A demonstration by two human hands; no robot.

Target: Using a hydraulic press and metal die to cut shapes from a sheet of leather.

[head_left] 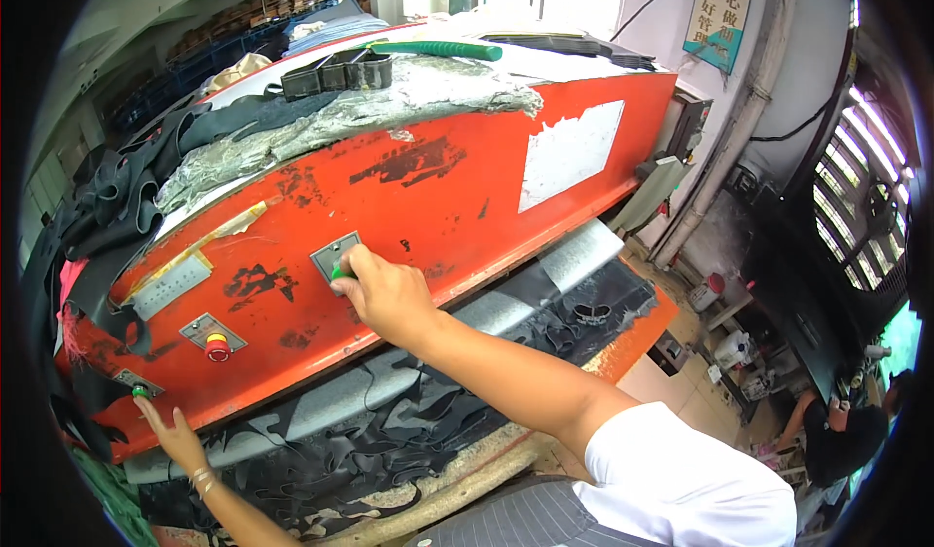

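Note:
A large orange-red press (467, 192) with worn, blackened paint stretches across in front of me. My right hand (389, 294) is closed around a green knob (338, 273) on a small metal plate in the middle of its front. At the far left, my left hand (175, 438) reaches up with its fingers stretched, a fingertip at a green button (141, 391). Between my hands a red mushroom button (217, 348) sits on a yellow ring and metal plate. Below the front, scraps of dark sheet material (409, 430) are strewn over a black bed.
On top of the press lie a black metal cutting die (338, 75), a green-handled tool (438, 50) and crumpled plastic sheeting (389, 99). Dark strips (117, 187) hang over its left end. At the lower right another person (846, 435) in dark clothing is near small containers (735, 350).

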